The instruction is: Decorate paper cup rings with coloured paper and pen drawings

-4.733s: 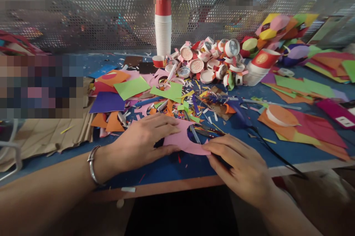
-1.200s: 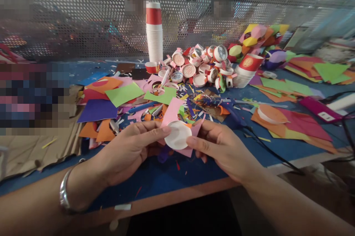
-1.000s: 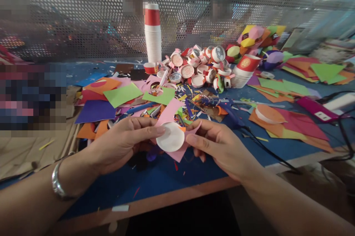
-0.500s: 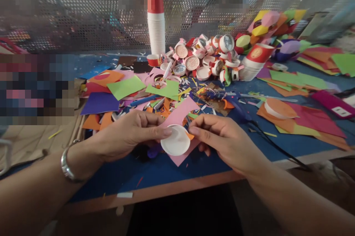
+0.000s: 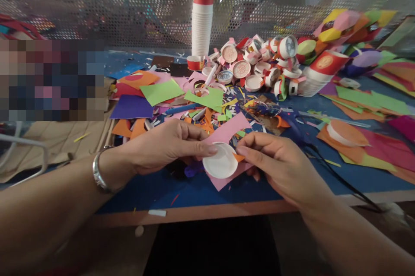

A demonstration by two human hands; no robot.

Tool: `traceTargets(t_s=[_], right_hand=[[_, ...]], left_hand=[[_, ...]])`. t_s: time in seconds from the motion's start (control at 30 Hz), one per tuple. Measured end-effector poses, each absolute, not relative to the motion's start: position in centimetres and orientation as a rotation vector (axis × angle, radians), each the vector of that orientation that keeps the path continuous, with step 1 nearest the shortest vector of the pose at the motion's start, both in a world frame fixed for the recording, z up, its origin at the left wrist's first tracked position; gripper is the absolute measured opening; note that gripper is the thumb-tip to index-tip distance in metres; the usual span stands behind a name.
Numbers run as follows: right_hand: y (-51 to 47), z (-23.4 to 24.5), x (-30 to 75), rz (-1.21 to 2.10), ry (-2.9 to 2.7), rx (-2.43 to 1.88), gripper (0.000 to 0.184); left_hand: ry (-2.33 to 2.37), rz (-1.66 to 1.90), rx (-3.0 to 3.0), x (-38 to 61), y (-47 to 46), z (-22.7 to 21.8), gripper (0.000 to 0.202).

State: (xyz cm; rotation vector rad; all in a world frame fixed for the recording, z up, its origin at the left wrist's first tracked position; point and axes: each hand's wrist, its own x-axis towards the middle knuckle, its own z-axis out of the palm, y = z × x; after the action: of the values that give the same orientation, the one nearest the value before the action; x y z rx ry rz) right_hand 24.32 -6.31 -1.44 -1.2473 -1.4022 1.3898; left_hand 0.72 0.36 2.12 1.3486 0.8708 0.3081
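Between my hands is a round white cut-off paper cup bottom (image 5: 219,163) with a low rim, its hollow side facing me. My left hand (image 5: 177,144) pinches its left edge, thumb on the inner face. A small orange paper piece (image 5: 239,157) sits at the cup bottom's right rim, pinched between the thumb and fingers of my right hand (image 5: 272,159). Behind and beneath the cup bottom lies a pink paper sheet (image 5: 228,130) with a cut edge. I cannot tell whether the orange piece is stuck to the rim.
A tall stack of paper cups (image 5: 202,17) stands at the back, beside a heap of cut cup bottoms (image 5: 241,68). A blue glue gun (image 5: 293,127) with a black cord lies to the right. Coloured paper sheets (image 5: 131,106) and scraps cover the blue table (image 5: 201,198).
The view has shifted, so everything sits further right in the picture. Both hands keep nearly the same hold on the cup bottom and the orange paper piece.
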Motion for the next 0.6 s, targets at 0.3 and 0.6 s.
traceTargets(t_s=[0.3, 0.6], right_hand=[[-6.54, -1.48, 24.36, 1.379, -1.402, -1.271, 0.028], [-6.65, -1.94, 24.55, 1.37, -1.371, -1.276, 0.03]], left_hand=[[0.861, 0.289, 1.305, 0.83, 0.11, 2.27, 0.029], [0.868, 0.255, 1.357, 0.64, 0.13, 2.61, 0.026]])
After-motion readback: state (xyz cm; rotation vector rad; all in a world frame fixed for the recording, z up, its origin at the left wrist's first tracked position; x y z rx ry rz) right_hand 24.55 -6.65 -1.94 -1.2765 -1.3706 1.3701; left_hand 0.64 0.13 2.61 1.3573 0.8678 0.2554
